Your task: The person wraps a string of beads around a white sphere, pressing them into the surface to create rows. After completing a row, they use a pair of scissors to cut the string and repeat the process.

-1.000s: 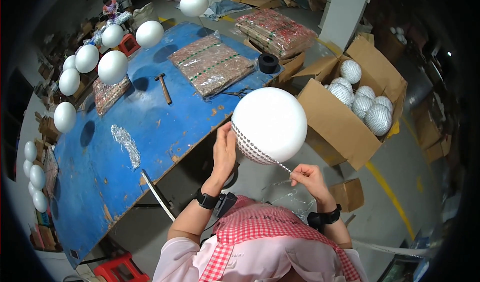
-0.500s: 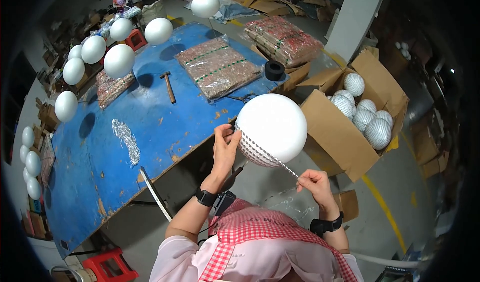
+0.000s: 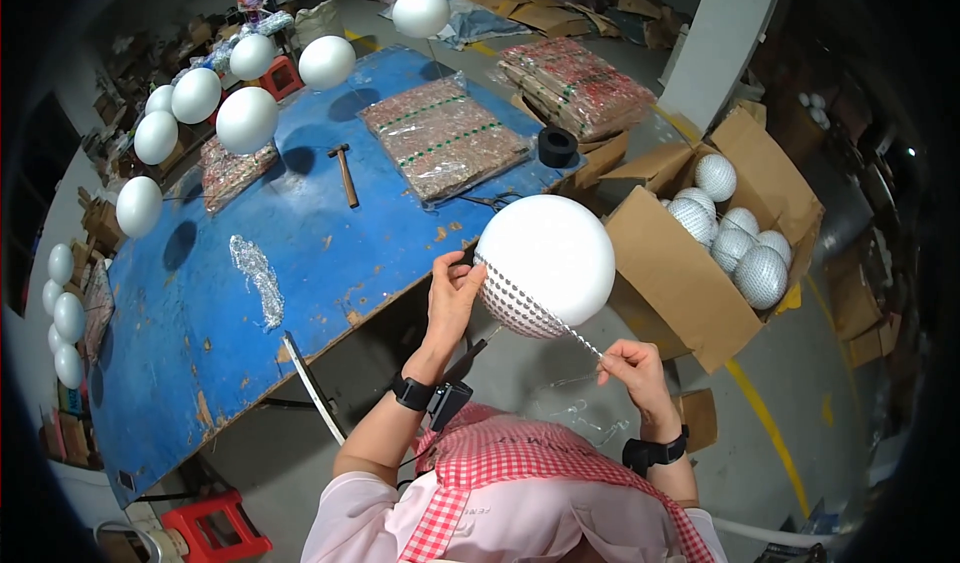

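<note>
A large white foam ball (image 3: 548,263) hovers in front of me, its lower left part covered with rows of small silver sequins. My left hand (image 3: 453,293) presses against the ball's left side at the sequin band. My right hand (image 3: 630,365) pinches a thin silver sequin strand (image 3: 583,340) that runs from the ball's underside down to my fingers. I wear a black band on each wrist and a red checked apron.
A blue worktable (image 3: 300,263) lies to my left, bearing a hammer (image 3: 345,175), packets of sequins (image 3: 443,135), a black tape roll (image 3: 557,146) and white balls on sticks (image 3: 247,119). An open cardboard box (image 3: 690,273) on the right holds several sequined balls. A red stool (image 3: 215,528) stands below.
The ball has stayed almost in place between my hands. My right hand keeps the strand taut and has shifted slightly; my left hand stays on the ball's side.
</note>
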Available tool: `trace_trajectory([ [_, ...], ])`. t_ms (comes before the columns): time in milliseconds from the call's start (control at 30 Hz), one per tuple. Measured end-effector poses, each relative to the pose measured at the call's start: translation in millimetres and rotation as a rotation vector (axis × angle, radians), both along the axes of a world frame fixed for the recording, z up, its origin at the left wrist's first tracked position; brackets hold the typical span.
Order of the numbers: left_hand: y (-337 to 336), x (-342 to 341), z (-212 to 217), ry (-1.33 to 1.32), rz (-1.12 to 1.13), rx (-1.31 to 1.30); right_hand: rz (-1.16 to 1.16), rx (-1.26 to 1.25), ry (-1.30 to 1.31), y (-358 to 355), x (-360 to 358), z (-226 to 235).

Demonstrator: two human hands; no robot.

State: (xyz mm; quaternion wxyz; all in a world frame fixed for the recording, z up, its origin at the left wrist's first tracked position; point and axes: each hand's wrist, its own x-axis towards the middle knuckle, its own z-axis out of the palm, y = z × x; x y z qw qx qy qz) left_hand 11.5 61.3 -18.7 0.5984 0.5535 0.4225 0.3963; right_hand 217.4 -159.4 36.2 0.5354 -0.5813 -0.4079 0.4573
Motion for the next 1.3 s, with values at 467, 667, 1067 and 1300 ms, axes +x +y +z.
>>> trace_trajectory([
  [467,-13,4,12,0.074,-0.059,0.028,0.034,0.01,0.013,0,12,-2],
  [667,-30,10,6,0.236,-0.156,0.314,0.056,-0.005,0.009,-7,12,3],
  [1067,-47,17,2,0.225,-0.079,0.22,0.093,-0.045,0.016,-18,22,1],
  [1300,-60,27,9,0.105,0.001,0.157,0.134,-0.018,0.036,-20,21,9],
])
